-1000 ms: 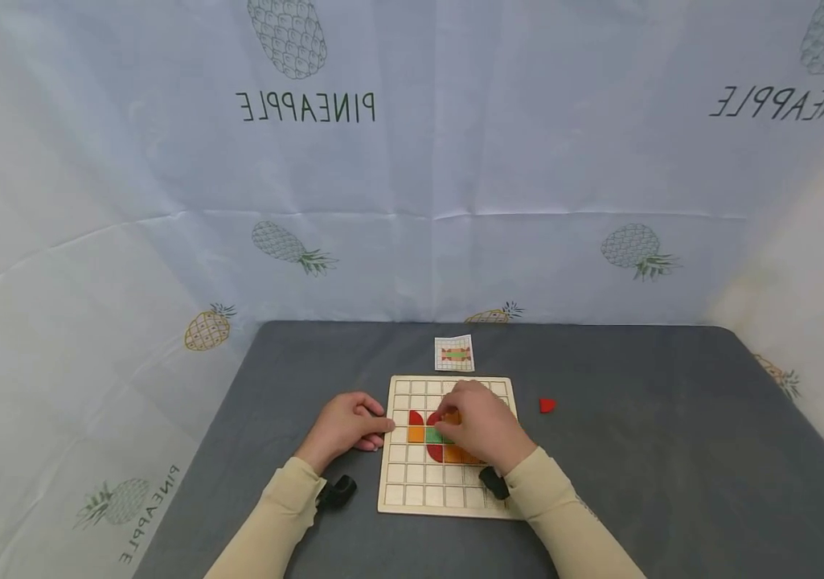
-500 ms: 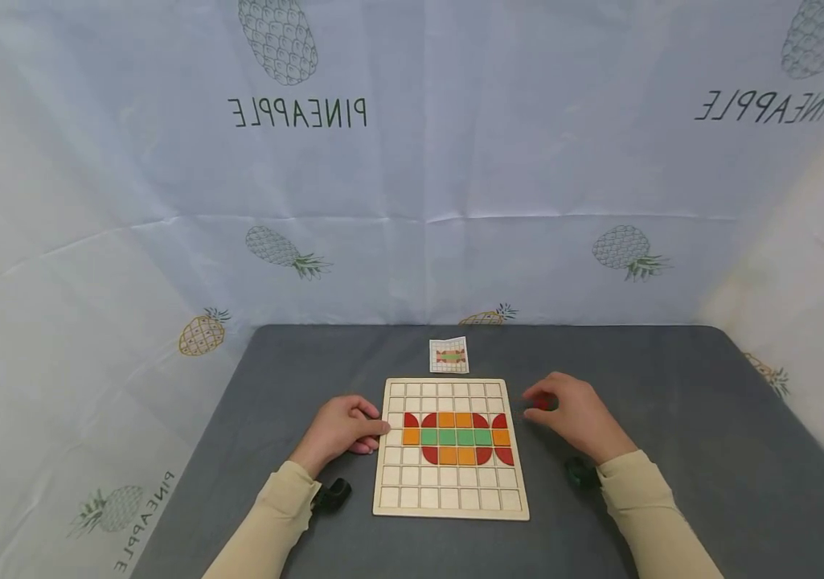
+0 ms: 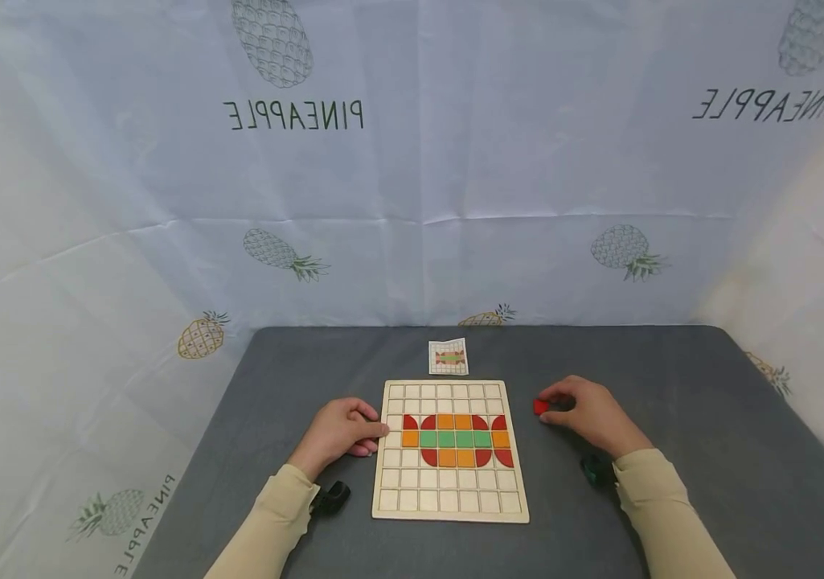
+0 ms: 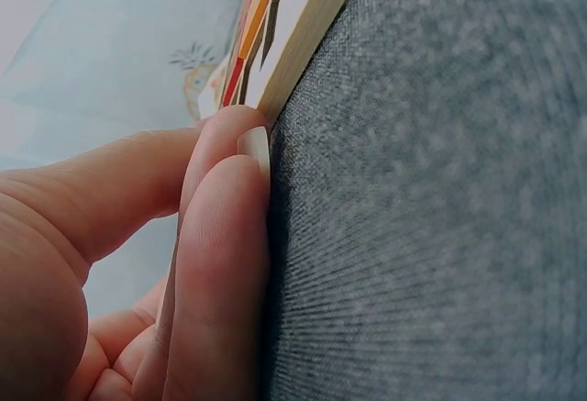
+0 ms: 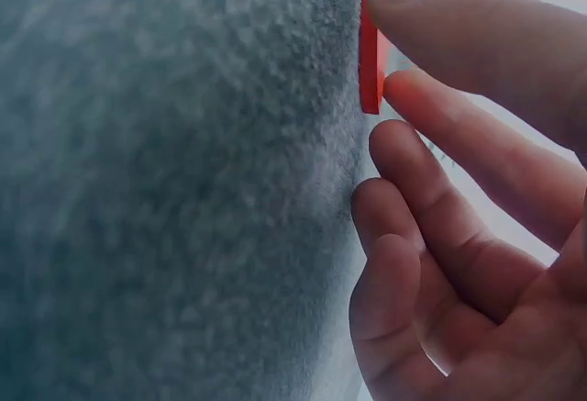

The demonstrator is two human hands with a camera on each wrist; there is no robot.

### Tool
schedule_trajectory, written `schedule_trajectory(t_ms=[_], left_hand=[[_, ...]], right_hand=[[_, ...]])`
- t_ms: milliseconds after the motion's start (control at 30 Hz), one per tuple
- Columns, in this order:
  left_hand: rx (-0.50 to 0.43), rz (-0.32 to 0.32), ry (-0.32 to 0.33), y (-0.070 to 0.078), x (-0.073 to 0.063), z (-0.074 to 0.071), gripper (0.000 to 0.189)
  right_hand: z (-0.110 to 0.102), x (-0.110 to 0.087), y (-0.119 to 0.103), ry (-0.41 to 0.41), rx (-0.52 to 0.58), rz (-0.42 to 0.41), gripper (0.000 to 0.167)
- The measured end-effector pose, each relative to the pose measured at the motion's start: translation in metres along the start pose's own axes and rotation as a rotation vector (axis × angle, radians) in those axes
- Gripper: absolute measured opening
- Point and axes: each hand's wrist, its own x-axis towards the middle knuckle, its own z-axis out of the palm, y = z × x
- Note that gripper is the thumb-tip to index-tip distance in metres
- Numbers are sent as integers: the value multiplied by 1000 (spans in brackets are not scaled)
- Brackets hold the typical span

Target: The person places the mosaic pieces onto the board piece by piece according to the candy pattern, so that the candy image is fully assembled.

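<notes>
A wooden grid board (image 3: 448,500) lies on the dark table, with red quarter-circle, orange square and green square tiles (image 3: 465,439) set across its middle rows. At its left edge, my left hand (image 3: 335,433) grips the rim, thumb on top and fingers against the side; the left wrist view shows the fingertips at the board's edge (image 4: 312,38). To the right of the board, my right hand (image 3: 595,414) pinches a loose red quarter-circle tile (image 3: 541,407) between thumb and index finger. In the right wrist view this red tile (image 5: 371,57) is seen edge-on, close to the tabletop.
A small pattern card (image 3: 448,357) lies just behind the board, printed with a similar coloured design on a grid. Dark cloth covers the table (image 3: 643,362). A white pineapple-print curtain (image 3: 412,161) hangs behind the table and along its sides.
My right hand has moved from above the board to the loose red tile on the right and now pinches it. The tiles it covered are visible. The left hand has stayed at the board's edge.
</notes>
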Motion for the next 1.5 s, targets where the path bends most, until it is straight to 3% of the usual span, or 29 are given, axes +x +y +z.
schedule_trajectory(t_ms=[533,1100,1300,1500], left_hand=[[6,-6,8,-1,1,0,35],[10,3,12,-2,-1,0,36],[6,3,8,-2,-1,0,36],[2,8,7,-1,-1,0,35]], right_hand=[[5,6,-1,5,-20,-11,19],[6,3,-4,-16,-14,14,18],[6,-2,-18,-14,-20,-3,17],[19,-6,-55,-53,-23,-61,17]])
